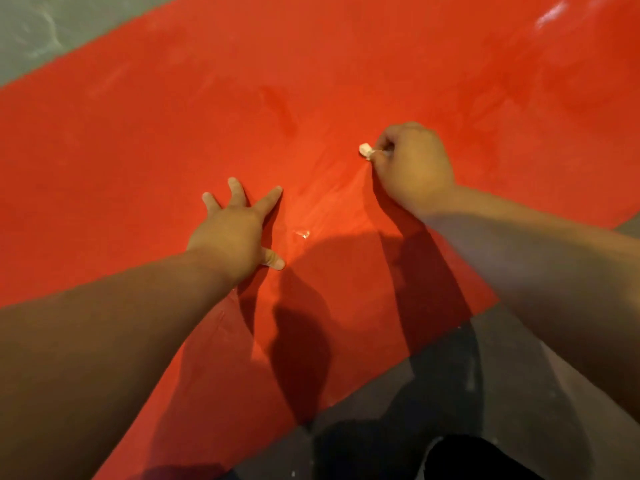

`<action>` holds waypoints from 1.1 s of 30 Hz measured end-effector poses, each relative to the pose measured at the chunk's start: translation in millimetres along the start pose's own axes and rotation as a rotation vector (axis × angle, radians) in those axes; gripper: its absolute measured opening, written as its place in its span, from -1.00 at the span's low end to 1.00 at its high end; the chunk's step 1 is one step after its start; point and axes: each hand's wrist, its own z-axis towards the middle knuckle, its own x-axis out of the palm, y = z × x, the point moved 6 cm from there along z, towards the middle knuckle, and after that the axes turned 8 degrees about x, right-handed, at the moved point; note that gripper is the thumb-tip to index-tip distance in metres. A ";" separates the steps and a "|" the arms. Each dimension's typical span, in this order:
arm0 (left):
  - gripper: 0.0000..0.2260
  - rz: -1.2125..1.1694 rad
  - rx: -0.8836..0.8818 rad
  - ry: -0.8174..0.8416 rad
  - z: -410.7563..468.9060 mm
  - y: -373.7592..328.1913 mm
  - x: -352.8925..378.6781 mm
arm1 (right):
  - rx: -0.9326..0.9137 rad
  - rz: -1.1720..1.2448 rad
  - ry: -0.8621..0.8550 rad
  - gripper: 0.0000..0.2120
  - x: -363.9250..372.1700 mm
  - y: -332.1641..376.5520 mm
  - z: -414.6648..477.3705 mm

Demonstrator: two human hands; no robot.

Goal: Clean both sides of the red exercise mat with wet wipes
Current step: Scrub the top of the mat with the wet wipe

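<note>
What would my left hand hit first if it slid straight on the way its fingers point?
Probably nothing: ahead of the left hand lies only bare red mat to the picture's top; the right hand with its wipe sits aside.

Grey floor (26, 39) showing at 10 o'clock, pale swirly smears running across it; more of it lying dark and shadowed at 5 o'clock, flecked with white specks. At 6 o'clock a black shape (464, 460) is sitting, unclear what it is.

Red mat (173, 133) — white wipe (365, 149) — mottled grey floor (31, 32)
</note>
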 end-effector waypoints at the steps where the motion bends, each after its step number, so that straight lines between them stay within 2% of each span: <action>1: 0.01 -0.002 -0.002 -0.005 0.0 0.0 -0.1 | 0.019 0.008 0.006 -0.90 2.6 4.2 2.0; 3: 0.01 -0.019 -0.012 -0.006 -1.0 0.3 -0.2 | -0.042 0.027 0.068 -0.88 16.4 26.3 -11.5; 7: 0.04 -0.064 -0.037 -0.011 -1.5 1.4 0.3 | -0.494 -0.004 0.295 -0.84 49.7 80.8 -66.5; 8: 0.06 -0.074 -0.043 -0.015 -1.6 2.3 0.7 | -0.556 -0.019 0.318 -0.84 49.3 82.5 -64.5; 10: 0.09 -0.100 -0.054 -0.019 -1.7 3.9 1.9 | -0.523 -0.033 0.241 -0.82 42.1 72.5 -32.9; 13: 0.04 -0.117 -0.072 -0.034 -5.0 5.3 0.6 | -0.227 -0.039 -0.018 -0.81 9.1 39.7 42.3; 15: -0.08 -0.089 -0.075 -0.140 -4.4 10.4 -15.1 | -0.063 -0.104 -0.052 -0.77 -0.8 26.1 71.9; 16: -0.13 -0.087 -0.081 -0.210 -1.5 16.6 -25.9 | -0.067 -0.134 -0.033 -0.75 1.7 32.2 72.8; 18: -0.06 -0.124 -0.138 -0.248 9.5 35.5 -43.2 | -0.221 -0.135 0.035 -0.74 17.9 62.1 48.4; 20: 0.11 -0.150 -0.244 -0.120 20.8 52.3 -46.9 | -0.472 -0.075 0.168 -0.79 44.0 96.6 -2.8; 22: 0.18 -0.136 -0.297 -0.012 26.7 60.0 -42.9 | -0.695 -0.056 0.355 -0.79 62.6 113.9 -46.9; 24: 0.21 -0.115 -0.282 0.028 28.0 62.4 -42.1 | -0.763 -0.032 0.385 -0.80 63.9 110.2 -37.6; 26: 0.24 -0.071 -0.241 0.069 24.9 68.2 -43.8 | -0.649 0.018 0.212 -0.82 54.6 98.4 11.0; 28: 0.24 -0.038 -0.203 0.113 21.2 72.4 -43.3 | -0.378 0.019 0.020 -0.82 34.8 74.9 67.2; 30: 0.23 -0.015 -0.175 0.111 22.5 72.2 -43.3 | -0.114 -0.025 -0.038 -0.79 24.3 56.5 99.1; 31: 0.23 -0.015 -0.172 0.096 22.4 72.4 -43.4 | -0.067 -0.028 -0.031 -0.78 25.3 60.8 98.4; 33: 0.23 -0.034 -0.174 0.072 21.9 74.0 -42.6 | -0.202 -0.026 0.009 -0.78 37.9 92.8 69.9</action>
